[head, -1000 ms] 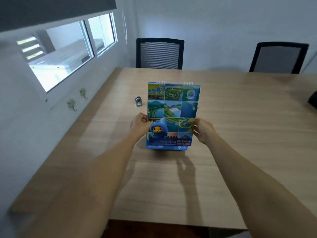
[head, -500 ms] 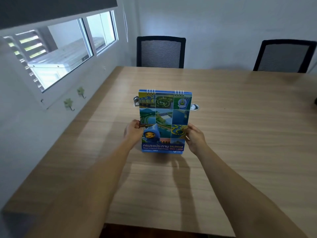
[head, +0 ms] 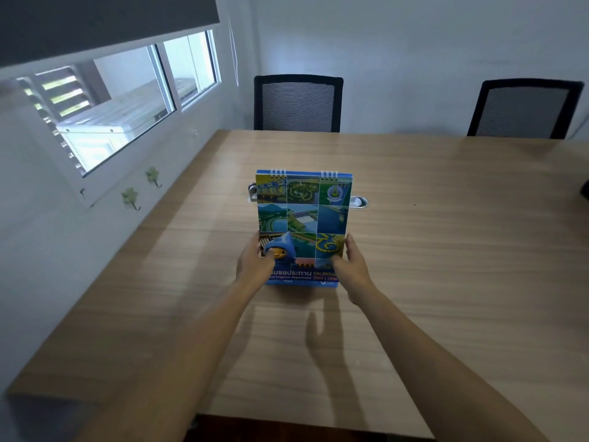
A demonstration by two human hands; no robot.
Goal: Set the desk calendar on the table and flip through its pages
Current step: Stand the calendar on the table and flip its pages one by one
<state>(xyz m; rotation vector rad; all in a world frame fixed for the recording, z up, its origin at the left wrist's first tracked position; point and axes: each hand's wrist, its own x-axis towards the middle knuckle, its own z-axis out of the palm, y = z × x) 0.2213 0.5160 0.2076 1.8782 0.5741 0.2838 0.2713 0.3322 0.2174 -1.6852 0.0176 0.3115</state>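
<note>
A spiral-bound desk calendar point(head: 302, 215) with a blue cover of photo tiles and a blue cartoon mascot stands upright near the middle of the wooden table point(head: 446, 250), its wire rings at the top. My left hand point(head: 255, 266) grips its lower left edge with the thumb on the cover. My right hand point(head: 349, 266) holds the lower right edge the same way. The calendar's bottom edge looks to be at the table surface, though contact is hard to tell.
A metal cable grommet point(head: 358, 201) is set in the table behind the calendar, partly hidden. Two black mesh chairs point(head: 298, 102) point(head: 522, 106) stand at the far edge. A wall with a window point(head: 127, 100) and green hooks point(head: 130, 197) runs along the left.
Both hands have brought the calendar lower and nearer to me, down toward the table surface. My thumbs have shifted onto the front cover.
</note>
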